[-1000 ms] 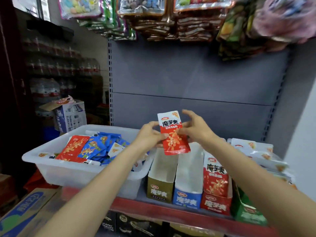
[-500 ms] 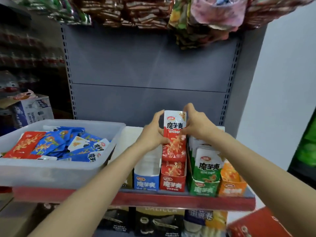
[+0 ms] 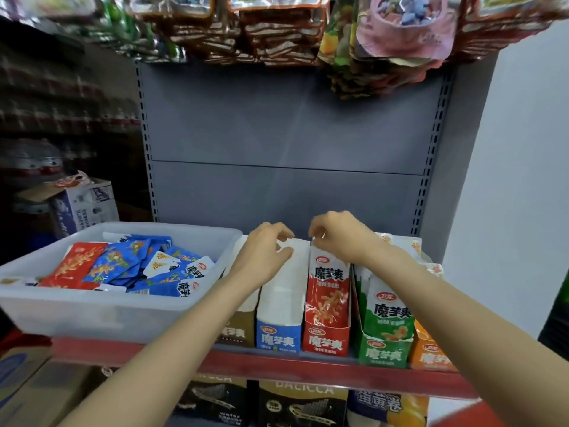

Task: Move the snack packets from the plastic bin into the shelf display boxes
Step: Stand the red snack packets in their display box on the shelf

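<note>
Two bare forearms reach in from below toward a grey shelf back panel (image 3: 286, 124) that rises behind both hands, with hanging snack bags (image 3: 397, 35) crowded above them. Under the hands runs the red shelf edge (image 3: 308, 369), and out to the left of the left hand sits the translucent plastic bin (image 3: 92, 312), holding a loose heap of blue packets (image 3: 154, 266) and a few red ones. A white carton (image 3: 83, 204) stands beyond the bin, farther left. Directly below the hands stands a row of display boxes: a brown box (image 3: 237, 334) under the left wrist, a blue box (image 3: 278, 337) below the left hand showing only its white inner walls, a red box (image 3: 326, 342) below the right hand, then a green box (image 3: 383, 352) and an orange box (image 3: 434, 357) to the right of the right forearm. The red snack packet (image 3: 328, 291) stands upright in the red box, its top edge pinched between the curled fingers and thumb of the right hand (image 3: 341, 238). The left hand (image 3: 264, 257) hovers over the rear of the blue box with fingers loosely curled, holding nothing, just beside the packet's upper left corner.
</note>
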`<act>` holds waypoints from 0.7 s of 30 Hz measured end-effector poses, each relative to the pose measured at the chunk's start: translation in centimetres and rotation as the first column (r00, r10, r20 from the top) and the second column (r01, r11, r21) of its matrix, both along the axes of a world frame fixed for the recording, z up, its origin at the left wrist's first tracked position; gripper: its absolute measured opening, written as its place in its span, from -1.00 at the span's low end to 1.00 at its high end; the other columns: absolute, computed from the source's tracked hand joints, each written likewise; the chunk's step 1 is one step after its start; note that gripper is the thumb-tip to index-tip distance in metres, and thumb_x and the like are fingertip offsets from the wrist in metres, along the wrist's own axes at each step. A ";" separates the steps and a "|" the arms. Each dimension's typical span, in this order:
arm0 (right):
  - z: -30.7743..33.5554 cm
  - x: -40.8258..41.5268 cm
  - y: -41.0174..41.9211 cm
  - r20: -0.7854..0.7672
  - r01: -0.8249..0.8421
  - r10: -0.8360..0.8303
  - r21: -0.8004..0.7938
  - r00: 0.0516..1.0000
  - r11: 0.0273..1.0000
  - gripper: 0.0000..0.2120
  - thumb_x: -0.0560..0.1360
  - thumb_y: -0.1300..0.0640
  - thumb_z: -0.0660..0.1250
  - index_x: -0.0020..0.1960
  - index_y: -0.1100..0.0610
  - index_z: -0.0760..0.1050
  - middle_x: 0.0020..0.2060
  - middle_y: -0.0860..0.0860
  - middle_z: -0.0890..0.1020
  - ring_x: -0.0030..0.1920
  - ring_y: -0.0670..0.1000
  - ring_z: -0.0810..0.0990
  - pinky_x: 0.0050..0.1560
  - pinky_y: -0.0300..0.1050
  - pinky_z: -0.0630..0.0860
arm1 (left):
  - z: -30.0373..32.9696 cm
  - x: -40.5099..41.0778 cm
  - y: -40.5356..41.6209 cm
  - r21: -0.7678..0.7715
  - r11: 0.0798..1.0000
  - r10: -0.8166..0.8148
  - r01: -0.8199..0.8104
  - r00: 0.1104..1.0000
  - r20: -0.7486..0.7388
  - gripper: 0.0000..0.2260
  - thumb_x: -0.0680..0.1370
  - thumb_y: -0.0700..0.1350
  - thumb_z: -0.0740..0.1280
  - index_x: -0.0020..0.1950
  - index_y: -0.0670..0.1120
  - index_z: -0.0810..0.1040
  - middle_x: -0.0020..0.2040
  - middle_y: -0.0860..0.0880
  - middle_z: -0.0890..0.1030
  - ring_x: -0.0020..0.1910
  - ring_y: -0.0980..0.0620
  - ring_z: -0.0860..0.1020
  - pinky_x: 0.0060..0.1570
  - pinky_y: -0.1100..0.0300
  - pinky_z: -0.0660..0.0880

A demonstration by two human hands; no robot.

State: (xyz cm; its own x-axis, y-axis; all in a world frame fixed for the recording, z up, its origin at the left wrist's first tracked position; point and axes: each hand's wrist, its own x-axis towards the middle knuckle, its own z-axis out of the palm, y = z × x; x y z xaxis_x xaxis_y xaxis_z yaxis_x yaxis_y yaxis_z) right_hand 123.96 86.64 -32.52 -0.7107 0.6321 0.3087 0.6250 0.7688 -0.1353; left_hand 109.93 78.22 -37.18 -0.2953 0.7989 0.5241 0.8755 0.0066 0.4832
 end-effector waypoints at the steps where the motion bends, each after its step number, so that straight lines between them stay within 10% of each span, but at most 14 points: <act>1: 0.0 -1.0 -0.5 -0.043 -0.041 0.039 -0.030 0.998 0.999 -0.85 0.50 0.15 0.29 0.04 0.09 0.56 -0.01 0.04 0.64 -0.02 0.09 0.59 0.01 0.03 0.55 | 0.2 -0.9 -0.8 0.015 1.000 0.013 -0.013 1.000 0.001 -0.80 0.54 -0.12 0.32 0.16 -0.02 0.53 0.10 0.01 0.52 -0.07 0.12 0.50 -0.09 0.31 0.37; 10: -1.5 -15.1 -7.4 -0.150 -0.329 0.306 -0.166 0.940 0.930 -0.70 0.50 0.20 0.29 0.24 0.16 0.47 0.12 0.10 0.59 0.14 0.09 0.53 0.07 -0.17 0.39 | -0.1 -14.1 -9.7 -0.046 0.934 0.356 -0.353 0.933 0.061 -0.79 0.51 -0.22 0.31 0.14 -0.13 0.55 0.02 -0.07 0.58 0.03 -0.06 0.55 0.03 0.15 0.41; 21: -5.4 -31.3 -9.9 0.022 -0.426 0.458 -0.331 0.889 0.842 -0.20 0.45 -0.02 0.41 0.53 0.09 0.05 0.48 0.08 0.19 0.46 0.12 0.20 0.42 0.01 0.22 | -0.2 -28.1 -13.9 -0.476 0.664 0.624 -0.577 0.778 -0.073 -0.57 0.50 -0.03 0.35 0.27 -0.25 0.42 0.27 -0.22 0.46 0.22 -0.16 0.45 0.16 0.08 0.42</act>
State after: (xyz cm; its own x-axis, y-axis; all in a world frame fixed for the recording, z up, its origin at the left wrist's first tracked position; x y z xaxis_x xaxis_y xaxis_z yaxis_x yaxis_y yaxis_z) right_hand 92.61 76.74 -37.95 -0.9534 0.2944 0.0661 0.2509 0.8952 -0.3682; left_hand 81.80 64.30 -37.41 -0.8207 0.5625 0.1003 0.5575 0.7499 0.3562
